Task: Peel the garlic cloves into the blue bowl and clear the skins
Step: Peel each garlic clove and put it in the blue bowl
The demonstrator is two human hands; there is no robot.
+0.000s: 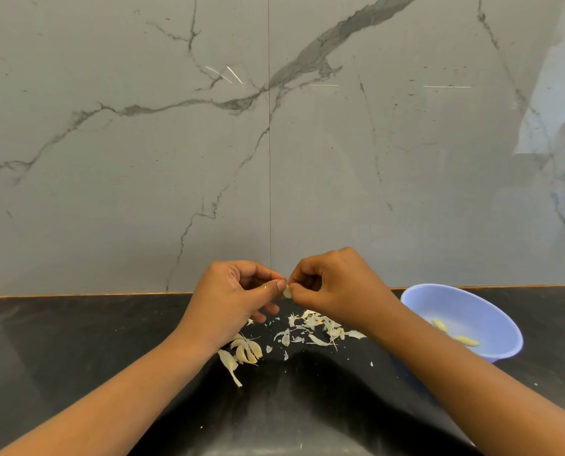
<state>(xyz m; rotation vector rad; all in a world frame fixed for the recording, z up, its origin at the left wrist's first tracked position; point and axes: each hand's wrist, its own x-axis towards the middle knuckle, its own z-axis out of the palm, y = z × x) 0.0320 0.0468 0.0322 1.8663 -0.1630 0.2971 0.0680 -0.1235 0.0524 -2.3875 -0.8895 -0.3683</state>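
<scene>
Head view: one garlic clove (287,292) held between two hands above the table (60,350), left of the blue bowl (455,304).

Left hand (231,297) and right hand (337,287), fingers curled, both pinch the clove at their fingertips. Blue bowl: on the table, holding peeled cloves (467,340). Skins (314,327): scattered on the table just left of the bowl, under the hands. Unpeeled cloves (248,352): small cluster farther left of the bowl, by the left wrist. Marble wall (175,159): behind the bowl.
</scene>
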